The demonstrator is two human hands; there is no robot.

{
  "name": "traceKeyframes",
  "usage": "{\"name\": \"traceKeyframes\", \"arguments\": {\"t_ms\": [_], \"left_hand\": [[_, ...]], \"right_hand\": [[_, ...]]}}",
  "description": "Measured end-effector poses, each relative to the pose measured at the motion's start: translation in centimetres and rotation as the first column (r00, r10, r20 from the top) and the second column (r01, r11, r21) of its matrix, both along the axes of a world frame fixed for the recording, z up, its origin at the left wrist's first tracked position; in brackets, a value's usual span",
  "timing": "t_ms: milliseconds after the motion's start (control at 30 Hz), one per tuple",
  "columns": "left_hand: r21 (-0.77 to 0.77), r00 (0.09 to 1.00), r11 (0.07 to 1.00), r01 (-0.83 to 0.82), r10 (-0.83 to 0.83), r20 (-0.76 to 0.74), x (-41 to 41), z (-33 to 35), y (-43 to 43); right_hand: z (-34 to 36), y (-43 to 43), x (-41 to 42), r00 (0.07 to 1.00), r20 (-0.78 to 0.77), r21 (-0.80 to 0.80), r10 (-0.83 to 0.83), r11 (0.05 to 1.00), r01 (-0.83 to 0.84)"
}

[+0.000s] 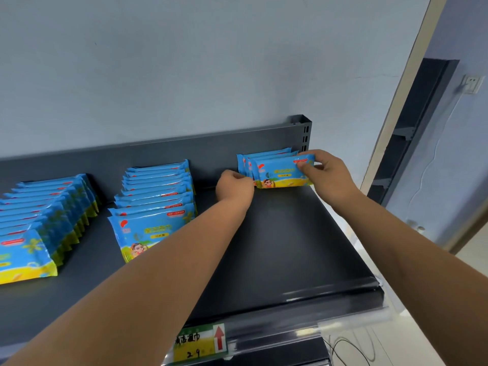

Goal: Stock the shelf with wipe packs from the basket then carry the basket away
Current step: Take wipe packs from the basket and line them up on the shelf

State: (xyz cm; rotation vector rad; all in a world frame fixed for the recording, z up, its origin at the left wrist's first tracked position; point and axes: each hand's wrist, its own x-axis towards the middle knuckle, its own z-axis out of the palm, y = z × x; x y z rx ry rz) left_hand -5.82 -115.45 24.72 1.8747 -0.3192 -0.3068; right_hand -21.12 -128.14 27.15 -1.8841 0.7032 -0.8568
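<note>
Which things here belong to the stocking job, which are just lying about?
Job: shelf, right row of wipe packs held by left hand and right hand, middle row, left row; basket out of view.
Lying about: price tag, wall socket.

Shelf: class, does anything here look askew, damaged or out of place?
Nothing is spilled or damaged. Only the price label on the front edge of the shelf sits tilted; the wipe packs stand in tidy rows.

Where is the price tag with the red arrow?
The price tag sits on the front edge of the shelf, at the bottom centre of the head view.
</note>
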Motion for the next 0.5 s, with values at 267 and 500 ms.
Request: {"name": "traceKeyframes", "arguments": {"t_ms": [267,500], "left_hand": [[-0.076,0.995,0.992,0.104,-0.103,0.011,-0.7,-0.2,0.6],[0.089,0.983,0.995,0.046,-0.061,0.173,-0.7,0.3,0.6]], "right_hand": [[-0.2,0.1,2.2,0.998,-0.024,0.011,-0.055,0.998,0.056],[0.3,0.2,3.1,0.985,-0.121,-0.093,-0.119,0.99,0.108]]}}
